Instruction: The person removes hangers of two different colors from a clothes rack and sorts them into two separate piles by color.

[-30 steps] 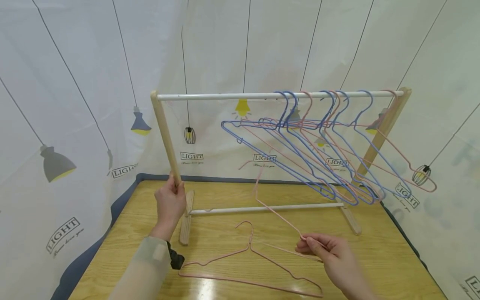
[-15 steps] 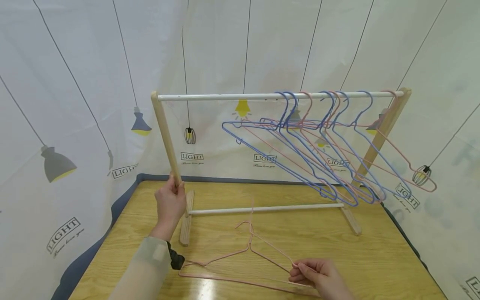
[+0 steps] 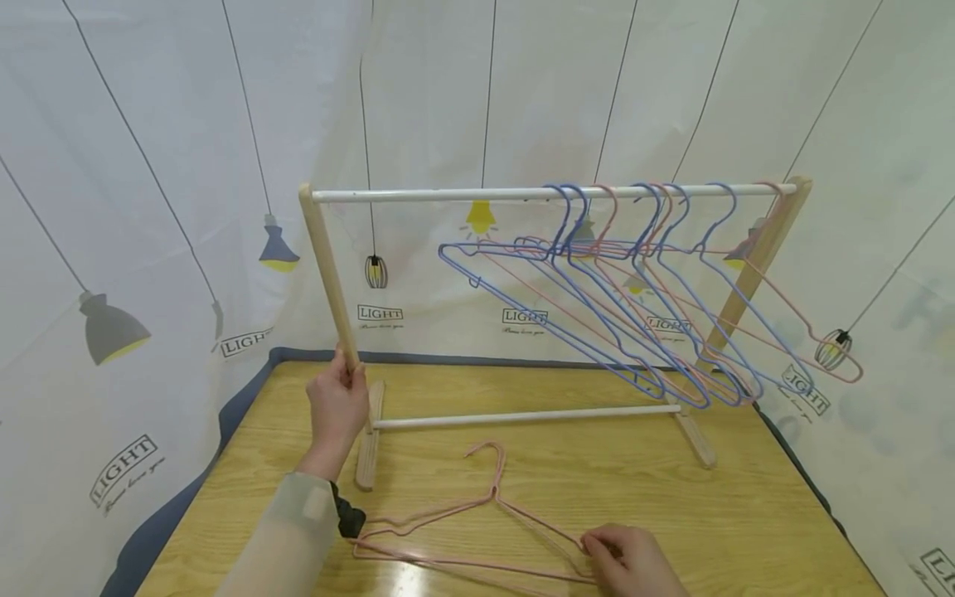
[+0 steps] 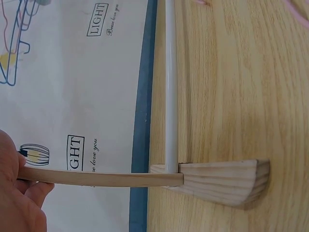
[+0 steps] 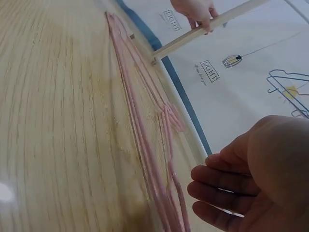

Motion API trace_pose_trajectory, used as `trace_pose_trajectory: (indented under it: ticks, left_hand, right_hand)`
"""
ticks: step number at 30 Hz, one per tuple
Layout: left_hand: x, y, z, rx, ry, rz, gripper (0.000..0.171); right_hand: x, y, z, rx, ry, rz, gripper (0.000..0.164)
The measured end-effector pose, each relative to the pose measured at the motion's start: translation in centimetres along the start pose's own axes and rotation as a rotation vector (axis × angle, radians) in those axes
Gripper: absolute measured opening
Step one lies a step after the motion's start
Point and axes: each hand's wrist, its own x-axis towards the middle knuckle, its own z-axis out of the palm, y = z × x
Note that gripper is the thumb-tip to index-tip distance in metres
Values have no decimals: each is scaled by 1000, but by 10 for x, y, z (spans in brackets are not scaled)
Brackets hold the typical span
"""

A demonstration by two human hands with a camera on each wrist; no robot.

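My left hand [image 3: 333, 412] grips the left wooden post [image 3: 326, 269] of a hanger rack low down, thumb and fingers around it. The left wrist view shows the same post [image 4: 111, 179] between the fingers. Two pink wire hangers [image 3: 495, 491] lie one over the other on the table in front of the rack, hooks pointing away from me. My right hand [image 3: 632, 562] is at their right end. From the right wrist, its loosely bent fingers [image 5: 222, 188] appear beside the pink hangers [image 5: 152, 176], a gap between them and the wire.
Several blue and pink hangers [image 3: 570, 249] hang crowded on the right half of the rack's white top rail [image 3: 433, 195]. A lower white bar [image 3: 522, 416] joins the wooden feet [image 3: 369, 448]. Behind the wooden table [image 3: 731, 497] is a curtain printed with lamps.
My right hand has brought a pink hanger down and toward me, laid it over the other on the table, and let go. The left hand keeps its grip on the post.
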Motion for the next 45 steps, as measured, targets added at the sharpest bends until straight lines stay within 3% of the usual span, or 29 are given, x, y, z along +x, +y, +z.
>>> trace_pose_trajectory:
  ticks: [5,8,10,13,17,24,34,40,45]
  left_hand:
    - [0,1,0,-4,-6,-2,9]
    - [-1,1,-1,-8,-3,0,10]
    - [-1,0,-1,-3,2,7,10]
    - [-1,-1,0,5,4,17,8]
    - [0,-2,1,15,4,25,6]
    - [-1,-3,1,-5,17,16,18]
    - [-1,-4,1,-6,22,18,21]
    - [0,-6,3,-7,28,38,18]
    - [-1,-8,2,-1,35,47,23]
  right_hand:
    - [3,-12,-4,-47,95,-59,19]
    - [6,-31,-12,-45,180,8,19]
    - [10,-44,-18,-54,261,5,18]
    - [16,-64,-30,-66,377,-73,18]
    - [25,-84,-48,-100,478,-283,22]
    - [44,-108,-71,-90,609,-455,32]
    - [68,-121,-101,-99,712,-433,27]
    - [78,-119,-110,-142,723,-388,25]
    - [89,-116,-115,-191,767,-405,24]
